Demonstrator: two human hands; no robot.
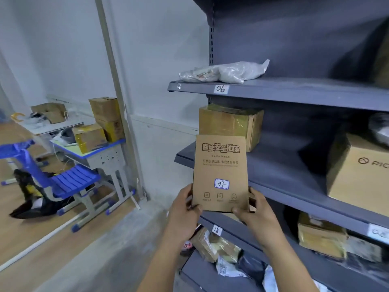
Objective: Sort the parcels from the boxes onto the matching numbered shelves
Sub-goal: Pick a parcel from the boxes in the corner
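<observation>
— What sort of place is this?
— A parcel storeroom, set up for sorting. Grey metal shelves point(294, 92) fill the right side, and their front edges carry handwritten numbers: an 06 label point(220, 89) above, an 18 label point(216, 230) lower down.
— And on them?
— Taped cardboard boxes point(229, 123), a white plastic mailing bag point(227, 71), wrapped packets point(219, 247) at the bottom. A flat carton point(220, 165) in front bears its own sticker point(221, 183), marked 07.
— The rest of the room?
— Bare white walls point(63, 49), a desk point(105, 153) stacked with more cartons point(105, 110), and a blue plastic chair point(71, 178).
</observation>
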